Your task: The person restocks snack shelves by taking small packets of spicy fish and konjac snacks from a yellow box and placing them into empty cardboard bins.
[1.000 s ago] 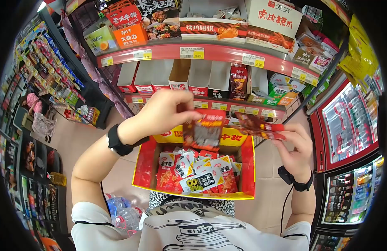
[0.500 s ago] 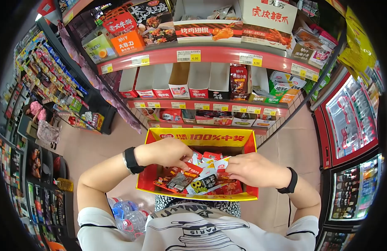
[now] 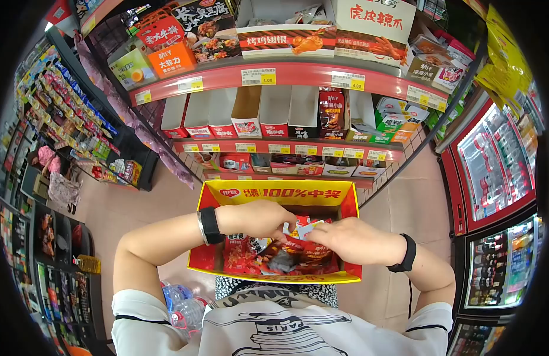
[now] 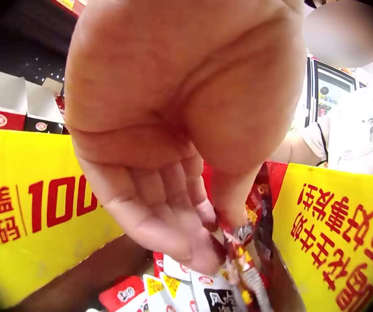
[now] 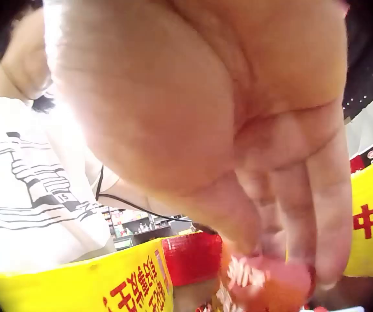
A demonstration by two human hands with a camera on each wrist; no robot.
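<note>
A yellow-and-red open box point(image 3: 277, 277) holds red and white snack packets. Over its middle, my left hand point(image 3: 256, 218) pinches the top edge of a dark red packet point(image 3: 280, 256). In the left wrist view the thumb and fingers of my left hand point(image 4: 180, 143) close on a red packet's edge point(image 4: 243, 270). Just to the right, my right hand point(image 3: 357, 237) reaches over the box's right side. The right wrist view has my right hand point(image 5: 238, 123) pinching an orange-red packet point(image 5: 241, 276). My fingers cover parts of both packets.
Behind the box stands a shelf rack with price-tagged red edges point(image 3: 280, 78), bearing narrow cartons point(image 3: 246, 111) and packets. Plastic bottles point(image 3: 188, 311) stand on the floor at lower left. Drink coolers point(image 3: 500, 261) line the right side, hanging snacks point(image 3: 67, 95) the left.
Both hands have come down from above the box with the dark red packets, which now lie among the others. Over the last half second my left hand has shifted right, closer to my right hand.
</note>
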